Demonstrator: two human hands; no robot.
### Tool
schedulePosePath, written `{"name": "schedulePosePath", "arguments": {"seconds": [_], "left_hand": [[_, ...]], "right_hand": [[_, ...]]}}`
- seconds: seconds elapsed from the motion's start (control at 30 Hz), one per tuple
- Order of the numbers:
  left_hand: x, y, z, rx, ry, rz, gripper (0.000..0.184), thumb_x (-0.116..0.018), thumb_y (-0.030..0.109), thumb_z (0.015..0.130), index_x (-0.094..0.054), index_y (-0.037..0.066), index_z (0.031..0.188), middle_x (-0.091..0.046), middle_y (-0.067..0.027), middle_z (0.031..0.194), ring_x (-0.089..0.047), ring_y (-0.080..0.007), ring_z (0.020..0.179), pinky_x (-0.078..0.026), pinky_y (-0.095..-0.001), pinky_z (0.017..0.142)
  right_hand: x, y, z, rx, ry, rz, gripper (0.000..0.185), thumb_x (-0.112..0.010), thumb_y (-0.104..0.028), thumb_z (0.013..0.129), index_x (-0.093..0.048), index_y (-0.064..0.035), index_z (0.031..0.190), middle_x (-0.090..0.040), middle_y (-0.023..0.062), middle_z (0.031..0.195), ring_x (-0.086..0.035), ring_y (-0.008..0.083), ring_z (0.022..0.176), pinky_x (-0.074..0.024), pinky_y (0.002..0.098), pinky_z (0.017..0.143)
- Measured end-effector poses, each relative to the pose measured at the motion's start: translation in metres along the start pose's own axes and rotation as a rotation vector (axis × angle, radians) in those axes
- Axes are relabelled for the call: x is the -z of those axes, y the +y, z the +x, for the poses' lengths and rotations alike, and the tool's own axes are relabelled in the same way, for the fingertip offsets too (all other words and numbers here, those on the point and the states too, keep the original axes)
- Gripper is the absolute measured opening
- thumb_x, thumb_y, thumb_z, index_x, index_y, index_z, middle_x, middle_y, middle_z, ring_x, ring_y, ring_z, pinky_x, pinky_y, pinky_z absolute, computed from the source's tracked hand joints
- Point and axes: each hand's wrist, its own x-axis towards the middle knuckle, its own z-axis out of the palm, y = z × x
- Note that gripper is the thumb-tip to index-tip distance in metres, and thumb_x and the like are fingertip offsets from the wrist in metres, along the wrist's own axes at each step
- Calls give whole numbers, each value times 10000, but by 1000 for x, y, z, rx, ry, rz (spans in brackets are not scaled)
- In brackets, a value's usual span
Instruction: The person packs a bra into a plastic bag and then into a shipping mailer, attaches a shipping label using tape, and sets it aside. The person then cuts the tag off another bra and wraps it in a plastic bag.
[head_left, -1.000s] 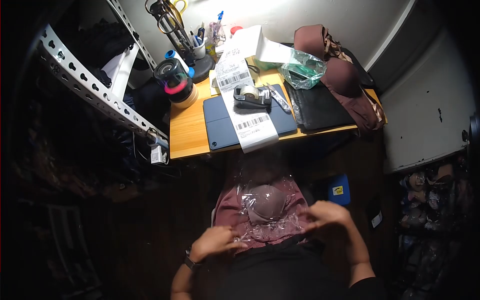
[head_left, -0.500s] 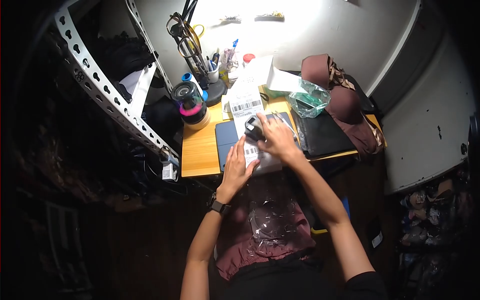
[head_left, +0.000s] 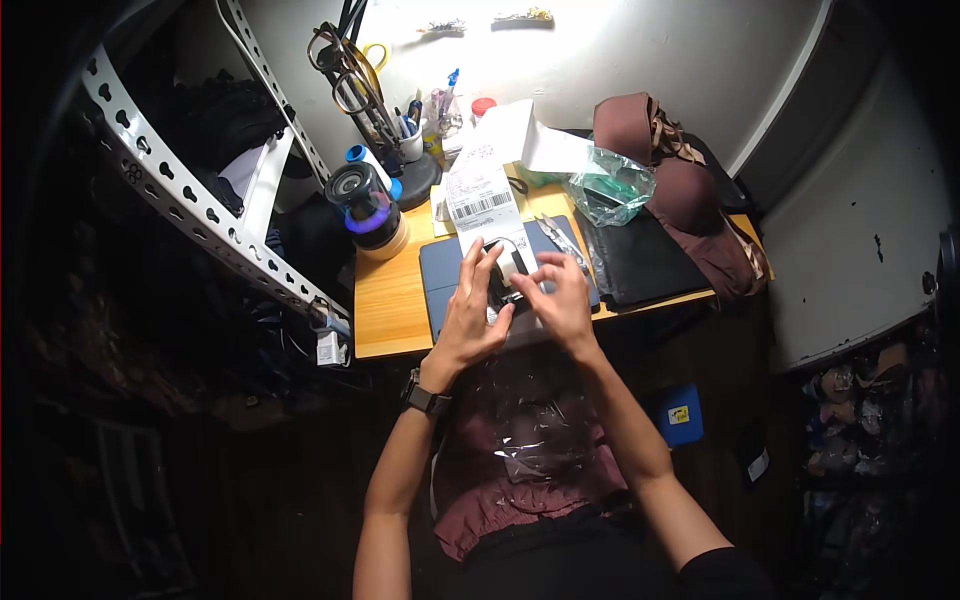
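Upright over the printed paper strip stands a small black dispenser-like device with a pale roll or panel in it. My left hand holds its left side, fingers over the top and thumb low. My right hand is at its right side, fingers curled and apart, with the thumb against or very near it. The strip bears barcodes and lies across a blue-grey flat case. Metal snips lie just beyond my right hand. Clear plastic over maroon cloth is below, at my lap.
Left on the wooden table is a round dark speaker-like object. Glasses hang near a pen cup. Rightward are a green plastic bag, a black pouch and maroon bras. A metal shelf borders the left.
The black device has turned upright and passed from my right hand's grip into my left hand. My right hand has loosened and moved slightly down and right. The view has shifted a little.
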Motion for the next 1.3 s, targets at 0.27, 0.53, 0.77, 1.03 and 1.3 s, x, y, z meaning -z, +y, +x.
{"name": "schedulePosePath", "arguments": {"seconds": [0.27, 0.53, 0.77, 1.03, 1.3], "left_hand": [[-2, -7, 1, -152, -30, 114, 238, -616, 39, 689, -666, 131, 901, -272, -255, 1405, -393, -450, 1223, -404, -453, 955], [-10, 8, -19, -183, 5, 438, 331, -610, 32, 750, -629, 145, 1060, -291, -213, 1413, -302, -428, 1293, -260, -525, 1045], [1, -8, -173, 95, -234, 406, 850, -577, -21, 653, -214, 59, 1417, -150, -229, 1465, -88, -419, 1368, -98, -542, 1092], [-54, -4, -237, -118, -543, 247, 641, -650, 174, 777, -386, 128, 1360, -261, -224, 1427, -220, -389, 1341, -168, -552, 1071], [-39, 12, -245, 267, -460, -366, 466, -581, -33, 742, -578, 84, 1193, -627, -159, 1041, -593, -286, 1020, -417, -374, 972]], "right_hand": [[7, 1, -62, -516, -44, 482, 205, -719, -157, 784, -636, 25, 741, -608, 7, 608, -512, 25, 529, -369, 171, 463], [30, 52, -65, -954, 98, 334, 654, -614, -600, 747, -560, 31, 587, -509, 53, 475, -460, 92, 359, -345, 194, 338], [107, 103, -131, -501, -177, -249, 379, -668, -291, 795, -595, 40, 966, -624, 155, 706, -616, 228, 628, -495, 315, 570], [132, 77, -209, 478, -723, -280, 611, -672, -59, 673, -495, -125, 1254, -460, 147, 1274, -466, 327, 1139, -419, 407, 932], [135, 82, -214, -477, -1051, 194, 251, -583, -204, 882, -643, -80, 1092, -650, 78, 836, -573, 136, 687, -480, 295, 679]]}}
